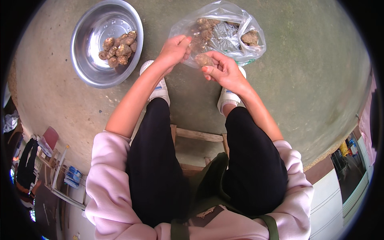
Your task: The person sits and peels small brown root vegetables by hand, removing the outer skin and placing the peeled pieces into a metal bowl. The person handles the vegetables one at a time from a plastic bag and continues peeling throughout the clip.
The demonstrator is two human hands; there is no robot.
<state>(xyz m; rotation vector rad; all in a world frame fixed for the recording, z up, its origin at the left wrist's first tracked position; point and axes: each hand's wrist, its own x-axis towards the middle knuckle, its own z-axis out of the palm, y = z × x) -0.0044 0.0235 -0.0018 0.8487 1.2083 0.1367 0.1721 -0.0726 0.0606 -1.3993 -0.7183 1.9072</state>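
Observation:
My right hand (223, 70) holds a brown taro corm (204, 60) between thumb and fingers, just in front of a clear plastic bag (255, 19). Close by on the left, my left hand (175, 51) has its fingers curled, near the bag's left edge. Whether anything small is pinched in it is hidden. Inside the open bag lie more taro corms (207, 28), with a larger one (249, 38) at its right side. A steel basin (85, 67) stands to the left, and several taro corms (118, 49) are heaped in it.
Both white shoes (160, 90) rest on the concrete floor (300, 75) below my forearms. Between my knees is a wooden stool or frame (199, 134). At the far left stand a chair-like frame (58, 168) and another person in dark trousers (27, 162).

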